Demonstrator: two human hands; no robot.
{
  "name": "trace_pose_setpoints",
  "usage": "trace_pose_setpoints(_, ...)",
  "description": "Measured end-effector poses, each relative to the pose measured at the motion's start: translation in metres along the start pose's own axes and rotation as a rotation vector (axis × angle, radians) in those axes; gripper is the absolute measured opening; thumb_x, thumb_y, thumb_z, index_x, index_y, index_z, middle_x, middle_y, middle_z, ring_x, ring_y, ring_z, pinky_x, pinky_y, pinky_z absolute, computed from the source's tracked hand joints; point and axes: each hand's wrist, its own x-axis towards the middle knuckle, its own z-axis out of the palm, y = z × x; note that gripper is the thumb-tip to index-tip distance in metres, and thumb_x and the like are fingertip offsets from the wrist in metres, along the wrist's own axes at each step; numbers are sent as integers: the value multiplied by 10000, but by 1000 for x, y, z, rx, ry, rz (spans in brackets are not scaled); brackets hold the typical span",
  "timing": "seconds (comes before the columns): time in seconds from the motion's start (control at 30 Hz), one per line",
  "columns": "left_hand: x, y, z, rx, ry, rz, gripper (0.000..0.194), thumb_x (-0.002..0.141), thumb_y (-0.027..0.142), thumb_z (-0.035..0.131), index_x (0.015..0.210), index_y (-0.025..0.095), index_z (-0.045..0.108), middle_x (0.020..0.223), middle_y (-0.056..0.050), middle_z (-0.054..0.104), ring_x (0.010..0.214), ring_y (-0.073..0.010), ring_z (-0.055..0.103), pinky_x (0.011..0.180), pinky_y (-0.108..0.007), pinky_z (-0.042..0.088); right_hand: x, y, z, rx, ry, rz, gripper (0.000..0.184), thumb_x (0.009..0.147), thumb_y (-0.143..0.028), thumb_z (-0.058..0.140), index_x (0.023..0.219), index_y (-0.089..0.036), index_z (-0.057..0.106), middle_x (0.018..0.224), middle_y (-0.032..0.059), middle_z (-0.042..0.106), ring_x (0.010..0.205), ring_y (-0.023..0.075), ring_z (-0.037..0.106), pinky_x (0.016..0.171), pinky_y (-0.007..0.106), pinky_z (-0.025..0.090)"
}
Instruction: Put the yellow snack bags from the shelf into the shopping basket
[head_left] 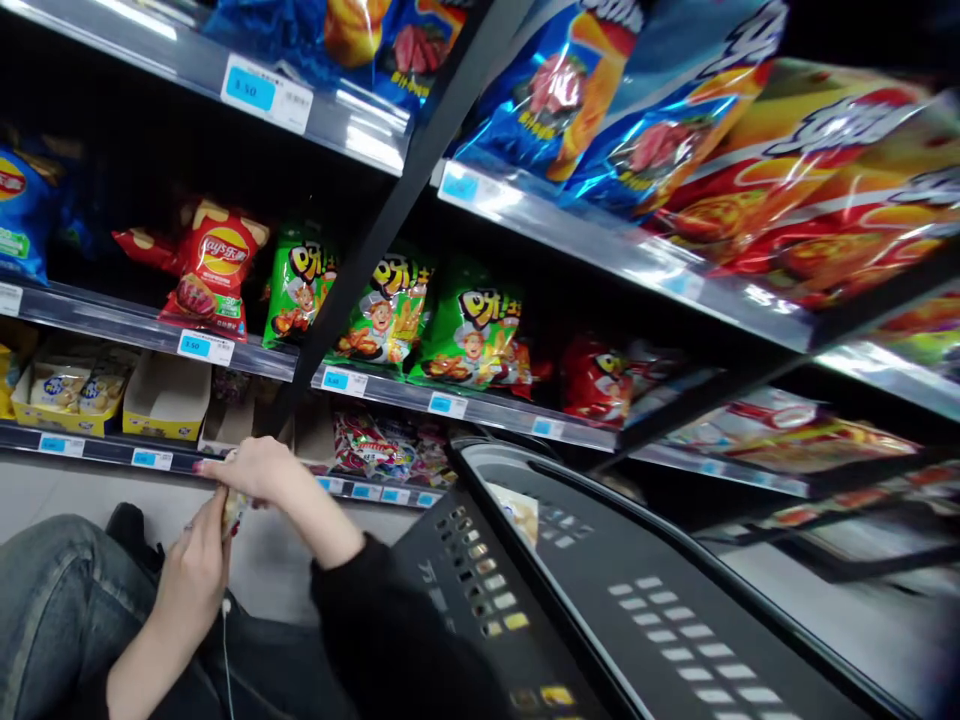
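Our left hand (189,562) and right hand (259,468) are clamping their grip on what seems a packet (234,510); uneven pinching is risking a drop.

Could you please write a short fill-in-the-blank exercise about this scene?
The red Lay's bag stands to the ____ of the green bags.
The price label below that red bag reads ____.
Of the left hand and right hand, the one nearer the basket is the ____.

Missing words: left; 3.50; right.
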Motion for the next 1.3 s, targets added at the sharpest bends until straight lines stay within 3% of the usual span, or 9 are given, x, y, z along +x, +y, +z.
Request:
trace_pose_setpoints(0.17, 17, -2, -23, 261, -33, 103, 452, 807, 192, 501, 1258, 204, 477, 1273, -124, 536, 951, -290, 574, 753, -404, 476, -1, 35, 46, 256, 219, -158, 263, 795, -293, 479, 1003, -184, 597, 919, 69, 688, 859, 210, 636, 768, 313, 474)
trace_pose_setpoints(0.33, 29, 15, -30, -171, -54, -127, 702, 725, 325, 615, 1348, 189, 321, 1423, -166, 296, 1306, -345, 230, 997, -547, 295, -24, 99, 56, 1182, 72, -167, 398, 669, -313, 653, 1042, -196, 578, 965, 52, 661, 834, 217, 617, 683, 311, 502)
trace_pose_setpoints(0.4, 32, 14, -28, -452, -215, -315, 751, 671, 281, 662, 1330, 155, 324, 1357, -188, 398, 1243, -332, 363, 975, -511, 344, -34, 116, 52, 1289, -12, -150, 411, 629, -291, 713, 1014, -196, 602, 943, 50, 659, 837, 215, 608, 683, 300, 489)
trace_pose_setpoints(0.53, 33, 13, -21, -1021, -677, -680, 539, 576, 231, 721, 1061, 99, 526, 895, -115, 684, 699, -235, 648, 633, -375, 533, -46, 125, 35, 1264, -37, -133, 343, 623, -336, 731, 913, -185, 628, 856, 40, 640, 773, 194, 586, 604, 255, 460)
trace_pose_setpoints(0.67, 24, 24, -11, -1103, -681, -756, 319, 528, 119, 711, 826, 82, 604, 681, -43, 684, 509, -140, 581, 499, -273, 503, -47, 125, 26, 1188, 55, -123, 296, 661, -416, 675, 819, -171, 623, 765, 29, 602, 686, 167, 539, 571, 246, 422)
trace_pose_setpoints(0.87, 14, 37, -8, -1140, -794, -738, 320, 482, 74, 732, 789, 69, 644, 671, -38, 689, 483, -117, 557, 470, -247, 490, -39, 138, 25, 842, 246, -144, 193, 656, -327, 648, 583, -158, 592, 588, -3, 549, 609, 143, 458, 585, 249, 354)
trace_pose_setpoints(1.07, 19, 33, -18, -1290, -839, -746, 337, 464, 117, 788, 776, 63, 671, 641, -58, 684, 516, -130, 579, 487, -231, 486, -33, 154, 26, 909, 209, -70, 251, 604, -374, 655, 534, -154, 557, 492, -14, 495, 491, 119, 405, 489, 237, 295)
trace_pose_setpoints(1.23, 15, 31, -9, -1330, -618, -914, 379, 585, 235, 753, 924, 117, 631, 767, -70, 696, 615, -165, 628, 535, -293, 540, -36, 147, 26, 983, 300, -49, 282, 641, -416, 631, 569, -176, 502, 522, -28, 476, 511, 113, 398, 503, 232, 301)
trace_pose_setpoints(1.3, 10, 32, -4, -1342, -709, -931, 375, 606, 252, 738, 934, 113, 622, 739, -81, 698, 601, -180, 635, 519, -319, 547, -37, 143, 25, 1009, 293, -55, 295, 633, -425, 646, 568, -178, 499, 522, -32, 472, 514, 111, 398, 503, 230, 303)
